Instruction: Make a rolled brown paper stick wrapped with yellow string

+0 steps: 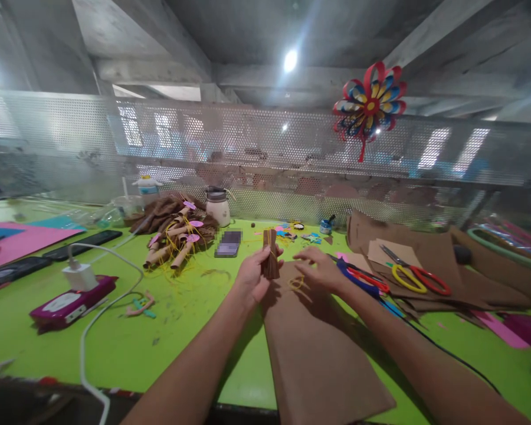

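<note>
Upright in my left hand (253, 274) is a small brown paper bundle (271, 251), with my fingers wrapped round its lower part and a thin yellow band around its middle. My right hand (316, 268) hovers just to the right of it, fingers apart, over a loop of yellow string (296, 283). That loop lies on a long sheet of brown paper (323, 354), which runs toward the table's front edge. Nothing shows between the fingers of my right hand.
Scissors (416, 277) and a blue tool (358, 277) lie right, by brown paper (478, 283). Finished brown rolls (177, 242), a phone (228, 243) and a jar (218, 206) stand left-centre. A white cable (86, 336) runs from a purple power strip (71, 301).
</note>
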A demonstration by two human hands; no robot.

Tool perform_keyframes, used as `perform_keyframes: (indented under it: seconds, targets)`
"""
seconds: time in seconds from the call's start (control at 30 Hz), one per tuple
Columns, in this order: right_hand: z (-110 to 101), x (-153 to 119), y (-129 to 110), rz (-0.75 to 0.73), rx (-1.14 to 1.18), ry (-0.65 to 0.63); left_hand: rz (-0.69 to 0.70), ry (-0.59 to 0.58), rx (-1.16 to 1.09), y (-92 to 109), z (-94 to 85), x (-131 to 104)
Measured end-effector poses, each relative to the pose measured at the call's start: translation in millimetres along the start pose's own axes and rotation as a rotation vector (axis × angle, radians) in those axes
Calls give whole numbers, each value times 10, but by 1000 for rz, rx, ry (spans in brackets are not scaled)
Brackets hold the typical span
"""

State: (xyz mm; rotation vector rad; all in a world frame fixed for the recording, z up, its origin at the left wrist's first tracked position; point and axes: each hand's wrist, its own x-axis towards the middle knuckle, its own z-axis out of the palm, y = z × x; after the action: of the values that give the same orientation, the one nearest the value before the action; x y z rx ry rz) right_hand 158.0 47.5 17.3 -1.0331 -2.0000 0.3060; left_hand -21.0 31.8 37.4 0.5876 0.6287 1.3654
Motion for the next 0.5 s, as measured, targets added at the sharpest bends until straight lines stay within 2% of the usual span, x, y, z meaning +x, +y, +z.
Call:
perform_keyframes:
  seconds: [0.07,0.2,0.33,0.4,0.5]
  targets:
    - [-6,18,-127,-16,75,62,19,14,29,-14,-6,18]
    - [235,-42,-317,142,393,-121,20,25,70,-70,-15,41]
    - [442,-106,-315,315,639,-158,-8,23,76,-95,-26,43]
    - [435,-107,-283,366,670,-166,16,10,94,-90,-33,43]
    - [355,-92,-274,366,558,-185,23,6,113,-71,-49,59]
